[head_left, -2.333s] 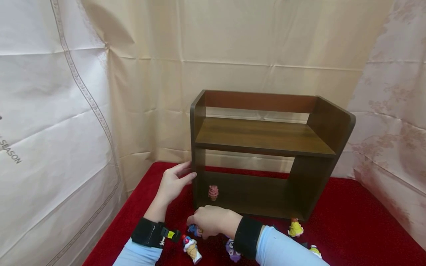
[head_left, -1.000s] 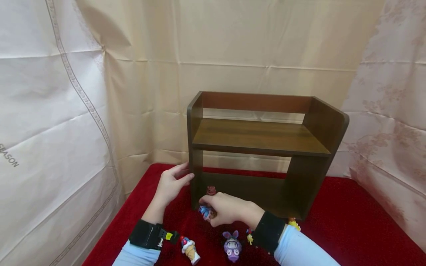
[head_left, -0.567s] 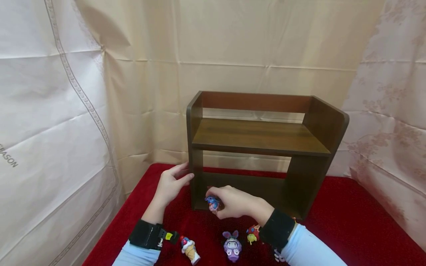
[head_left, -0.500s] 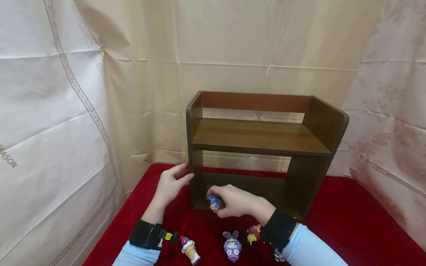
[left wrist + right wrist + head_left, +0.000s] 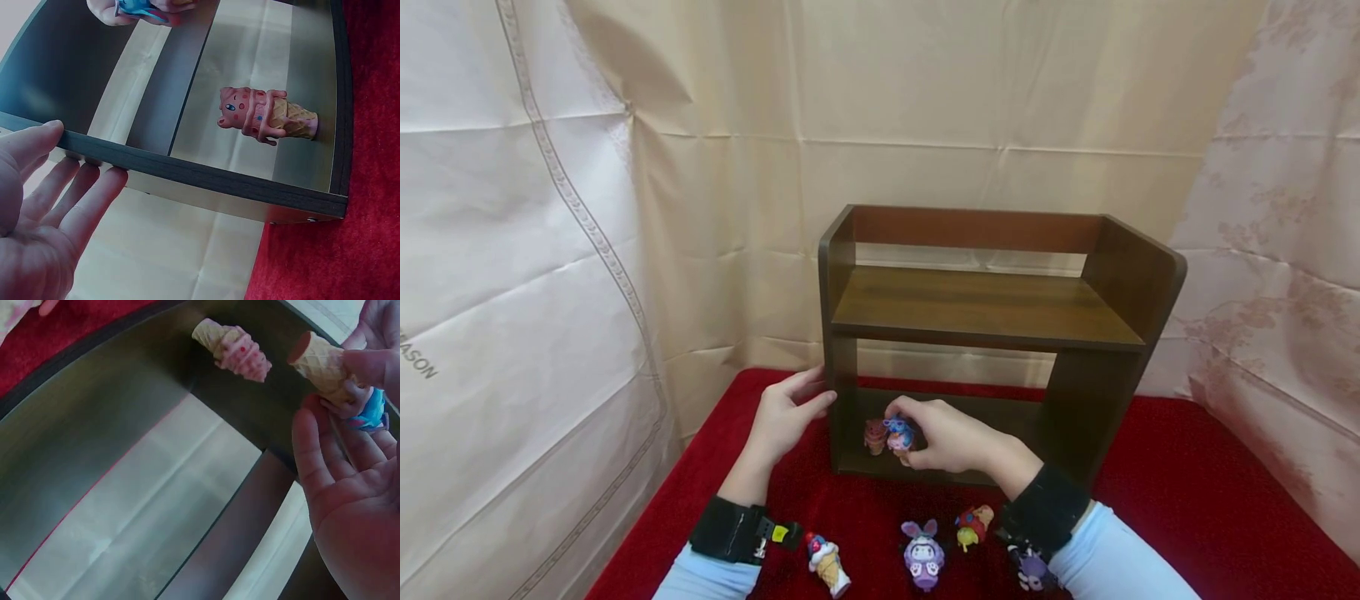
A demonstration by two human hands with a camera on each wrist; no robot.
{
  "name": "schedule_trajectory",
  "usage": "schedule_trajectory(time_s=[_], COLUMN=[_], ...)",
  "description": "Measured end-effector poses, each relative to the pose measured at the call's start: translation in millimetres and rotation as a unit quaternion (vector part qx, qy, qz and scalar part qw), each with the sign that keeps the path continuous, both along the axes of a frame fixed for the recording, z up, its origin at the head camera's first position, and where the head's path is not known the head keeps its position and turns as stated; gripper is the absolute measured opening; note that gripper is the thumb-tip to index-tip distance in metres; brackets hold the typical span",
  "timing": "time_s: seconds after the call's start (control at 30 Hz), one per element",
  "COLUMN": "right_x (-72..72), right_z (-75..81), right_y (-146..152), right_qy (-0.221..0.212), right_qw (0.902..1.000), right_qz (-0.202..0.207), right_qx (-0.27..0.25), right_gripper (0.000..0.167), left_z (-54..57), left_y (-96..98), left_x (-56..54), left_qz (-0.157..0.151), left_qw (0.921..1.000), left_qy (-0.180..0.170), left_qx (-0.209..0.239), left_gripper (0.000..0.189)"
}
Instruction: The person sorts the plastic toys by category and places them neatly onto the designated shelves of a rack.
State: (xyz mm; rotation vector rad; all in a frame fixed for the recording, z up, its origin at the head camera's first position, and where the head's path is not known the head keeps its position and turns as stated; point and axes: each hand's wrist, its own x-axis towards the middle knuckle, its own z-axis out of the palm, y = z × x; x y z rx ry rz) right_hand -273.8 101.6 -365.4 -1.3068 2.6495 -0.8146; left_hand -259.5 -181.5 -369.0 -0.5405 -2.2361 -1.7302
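A dark brown two-level shelf (image 5: 985,304) stands on the red cloth. In its lower compartment, at the left, a pink ice-cream-cone figurine (image 5: 875,437) stands upright. My right hand (image 5: 958,442) pinches a second cone figurine with a blue top (image 5: 898,434) between thumb and fingers, just right of the pink one. In the right wrist view, a gap shows between this held cone (image 5: 322,365) and the pink figurine (image 5: 237,351). My left hand (image 5: 784,417) touches the shelf's left side panel; the left wrist view shows the thumb (image 5: 47,134) on its front edge, nearly straight fingers against the outer face.
In front of the shelf, a white-topped cone figurine (image 5: 828,567), a purple rabbit-eared figurine (image 5: 923,557) and a red-and-yellow figurine (image 5: 974,525) lie on the cloth (image 5: 790,508). Another purple figurine (image 5: 1032,570) is partly behind my right wrist. Fabric curtains (image 5: 722,208) hang behind.
My right hand has lifted the blue-topped cone figurine off the cloth and carried it up, forward and rightward to the lower compartment, beside the pink one. My left hand keeps its place.
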Motion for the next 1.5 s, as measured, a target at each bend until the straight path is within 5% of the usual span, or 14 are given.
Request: schedule_trajectory(time_s=[0.63, 1.5], right_x=[-20.8, -41.2], right_z=[3.3, -31.7], right_y=[12.3, -0.3], right_qy=[0.07, 0.081], right_qw=[0.9933, 0.9888], right_qz=[-0.092, -0.125], right_qx=[-0.009, -0.009], right_gripper=[0.053, 0.05], left_z=[2.6, 0.9], left_y=[-0.5, 0.9], left_x=[0.2, 0.1], left_qz=[0.007, 0.002], left_qw=[1.0, 0.9999], left_qy=[0.004, -0.007], left_qx=[-0.006, 0.007], left_gripper=[0.046, 0.048])
